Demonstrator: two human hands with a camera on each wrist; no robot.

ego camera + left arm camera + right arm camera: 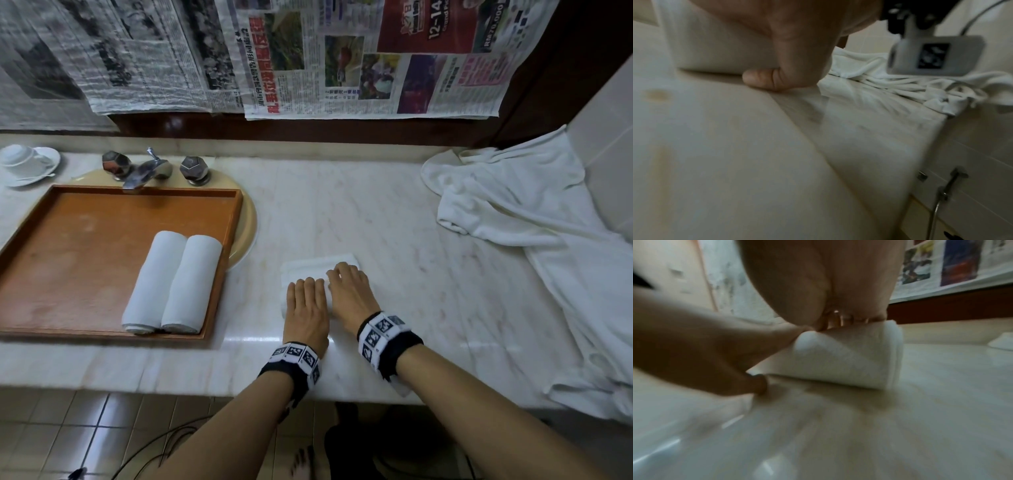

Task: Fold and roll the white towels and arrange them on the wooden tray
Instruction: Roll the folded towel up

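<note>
Both hands, left hand (306, 306) and right hand (350, 291), press flat on the half-rolled towel (318, 265), its long axis lying left-right, wooden tray (85, 219) off left.

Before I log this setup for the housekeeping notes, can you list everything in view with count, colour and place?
rolled towels: two, white, side by side at the right of the wooden tray
wooden tray: one, orange-brown, over the sink at left
towel being rolled: one, white, on the counter under both hands
loose cloth: one heap, white, at the counter's right end
counter: one, pale marble
tap: one, chrome, with two knobs, behind the tray
cup and saucer: one set, white, far left
newspapers: several sheets, hung on the wall
wristbands: two, black and white
hands: left hand and right hand, pressing on the towel
</note>
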